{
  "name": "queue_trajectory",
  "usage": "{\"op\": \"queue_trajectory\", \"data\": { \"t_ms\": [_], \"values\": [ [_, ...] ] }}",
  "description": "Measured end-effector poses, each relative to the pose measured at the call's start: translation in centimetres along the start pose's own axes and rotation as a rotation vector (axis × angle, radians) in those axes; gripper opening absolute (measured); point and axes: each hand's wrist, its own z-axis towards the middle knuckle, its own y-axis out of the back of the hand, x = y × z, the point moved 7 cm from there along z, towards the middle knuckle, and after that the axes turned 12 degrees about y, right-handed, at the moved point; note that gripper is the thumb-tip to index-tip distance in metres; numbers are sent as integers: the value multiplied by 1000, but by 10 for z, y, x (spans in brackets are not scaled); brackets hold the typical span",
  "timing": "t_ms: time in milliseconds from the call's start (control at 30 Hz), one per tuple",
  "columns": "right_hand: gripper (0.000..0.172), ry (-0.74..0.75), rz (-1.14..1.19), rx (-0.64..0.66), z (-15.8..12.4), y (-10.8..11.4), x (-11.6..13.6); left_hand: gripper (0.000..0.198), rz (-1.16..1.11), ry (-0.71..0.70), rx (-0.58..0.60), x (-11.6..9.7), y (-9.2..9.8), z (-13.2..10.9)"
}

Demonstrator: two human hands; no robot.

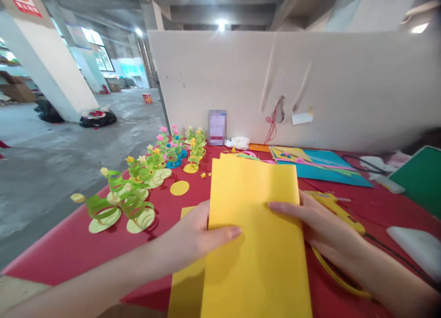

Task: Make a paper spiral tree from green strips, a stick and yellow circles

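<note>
A folded yellow sheet of craft paper or foam (255, 263) is held up in front of me between both hands. My left hand (206, 237) grips its left edge, thumb on the front face and fingers hidden behind. At the right edge, my right hand (310, 219) holds it the same way, its thumb pressed flat on the front. Beneath, another yellow sheet (186, 281) lies on the red table. Just beyond my right hand lies a yellow glue gun (339, 210) with a dark cord. A yellow disc (179, 188) rests left of the sheet.
Several paper spiral plants on round bases (141, 219) stand along the left of the red tabletop (69, 249). Blue sheets (330, 171) with strips lie at the back right. A green board (420, 182) is at the far right. A white panel (213, 74) rises behind the table.
</note>
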Motion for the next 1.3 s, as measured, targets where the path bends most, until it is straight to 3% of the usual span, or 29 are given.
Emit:
{"op": "queue_trajectory", "data": {
  "t_ms": [133,233,300,600,867,967,1200,1300],
  "values": [
    [60,18,19,-101,-8,11,11,31,101,-126,-128,-28,2,7],
    [60,31,30,-132,-16,8,15,35,207,-176,-268,-43,5,7],
    [59,42,33,-151,-19,5,16,34,256,-205,-296,-50,4,5],
    [62,48,34,-209,-23,6,19,29,257,-347,-180,-58,-9,-1],
    [51,92,-2,-270,-18,12,19,38,222,-429,-129,-58,4,17],
    [46,119,-3,-229,-13,14,16,36,182,-472,-87,-56,7,26],
    [39,123,17,-182,-12,15,11,44,169,-453,-165,-49,18,32],
    [38,129,22,-201,-13,18,11,42,119,-388,-138,-44,17,36]
  ]
}}
